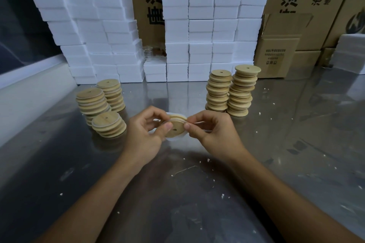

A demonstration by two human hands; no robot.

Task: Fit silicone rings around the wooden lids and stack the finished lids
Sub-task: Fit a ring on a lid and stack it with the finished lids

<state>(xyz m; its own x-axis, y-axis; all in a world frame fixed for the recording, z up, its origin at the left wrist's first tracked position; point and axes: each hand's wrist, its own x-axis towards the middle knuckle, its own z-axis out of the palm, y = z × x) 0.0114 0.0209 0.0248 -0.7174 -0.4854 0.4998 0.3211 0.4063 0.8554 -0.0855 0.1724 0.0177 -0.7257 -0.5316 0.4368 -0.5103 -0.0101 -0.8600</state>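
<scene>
Steel table point(296, 144) (crumb-flecked); foam blocks point(199, 31), cardboard boxes point(280, 53) behind.

Open steel table point(296, 144) in the middle and near side; lid stacks and boxes crowd the far side.

Left hand point(144, 136) and right hand point(215, 134) meet over the table's centre, holding a wooden lid point(175, 127), forearms angling in from the near edge. Three ringed lid stacks point(100, 104) stand left of the hands, the nearest just beside the left hand. Two taller bare lid stacks point(233, 90) stand beyond the right hand. A clear lane runs between the two groups toward the far edge, ending at the wall of white foam boxes point(199, 31). Cardboard cartons point(280, 51) block the far right corner. Right side and near edge lie open but for small foam crumbs point(222, 195).
</scene>
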